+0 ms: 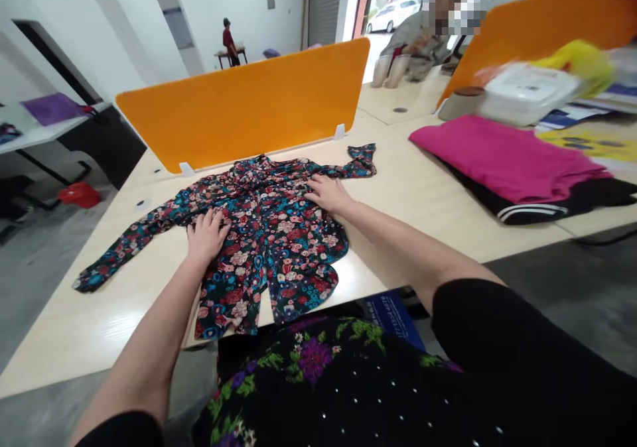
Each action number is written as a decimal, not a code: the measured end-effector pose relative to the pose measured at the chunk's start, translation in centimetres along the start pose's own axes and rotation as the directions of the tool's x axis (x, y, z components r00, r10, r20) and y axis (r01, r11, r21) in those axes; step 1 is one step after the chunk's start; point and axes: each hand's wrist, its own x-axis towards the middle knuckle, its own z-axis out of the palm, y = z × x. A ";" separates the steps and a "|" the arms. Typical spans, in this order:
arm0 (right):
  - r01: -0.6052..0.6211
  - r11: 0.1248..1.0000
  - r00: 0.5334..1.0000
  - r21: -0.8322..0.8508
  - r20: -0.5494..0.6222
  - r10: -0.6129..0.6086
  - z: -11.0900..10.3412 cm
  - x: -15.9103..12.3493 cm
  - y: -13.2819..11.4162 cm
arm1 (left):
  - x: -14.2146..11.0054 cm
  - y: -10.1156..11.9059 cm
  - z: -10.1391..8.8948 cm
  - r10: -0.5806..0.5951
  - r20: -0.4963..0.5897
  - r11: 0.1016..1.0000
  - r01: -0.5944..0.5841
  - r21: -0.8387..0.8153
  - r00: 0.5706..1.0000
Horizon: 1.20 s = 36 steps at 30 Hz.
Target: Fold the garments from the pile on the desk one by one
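A dark floral shirt (293, 228) lies spread on the pale wooden table (124, 321), its collar toward the orange divider and its hem at the near edge. One sleeve stretches out to the left; the other reaches right, its cuff end bent upward. My left hand (206, 235) rests flat on the left side of the shirt, fingers spread. On the right side, near the underarm, my right hand (328, 193) lies with fingers stretched out on the cloth. Neither hand grips the fabric.
An orange divider (243, 105) stands behind the shirt. Folded pink cloth (507, 155) lies on black clothing at the right, with a white plastic container (530, 92) and a yellow bag (580, 65) behind. A person (415, 42) sits beyond the table; another (229, 42) stands far back.
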 end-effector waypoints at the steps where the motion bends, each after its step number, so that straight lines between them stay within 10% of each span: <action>1: 0.041 0.997 0.998 0.063 -0.054 -0.038 -0.4 -1.9 -0.1 | -1.6 -0.2 -0.3 0.032 -0.005 0.999 -0.032 -0.028 0.999; 7: 0.225 0.869 0.971 0.441 -0.180 -0.161 -2.9 -15.6 1.3 | -14.3 -2.3 -1.4 0.291 -0.010 0.888 -0.274 -0.369 0.957; 11: 0.269 0.871 0.961 0.411 -0.171 -0.216 -2.6 -19.1 1.0 | -19.5 -2.0 -0.6 0.330 -0.053 0.845 -0.320 -0.428 0.942; 19: 0.344 0.921 0.934 0.184 -0.173 -0.314 -1.0 -17.1 -1.9 | -19.7 -1.2 -0.5 0.258 -0.069 0.845 -0.260 -0.468 0.964; 27: 0.304 0.890 0.875 0.340 -0.468 -0.120 -2.8 -19.6 1.5 | -18.4 -0.3 -2.5 0.198 -0.046 0.898 -0.200 -0.392 0.979; 36: -0.132 0.966 0.837 0.223 -0.498 0.229 -2.1 -19.2 4.8 | -17.3 0.9 -2.0 0.297 -0.044 0.920 -0.299 -0.253 0.954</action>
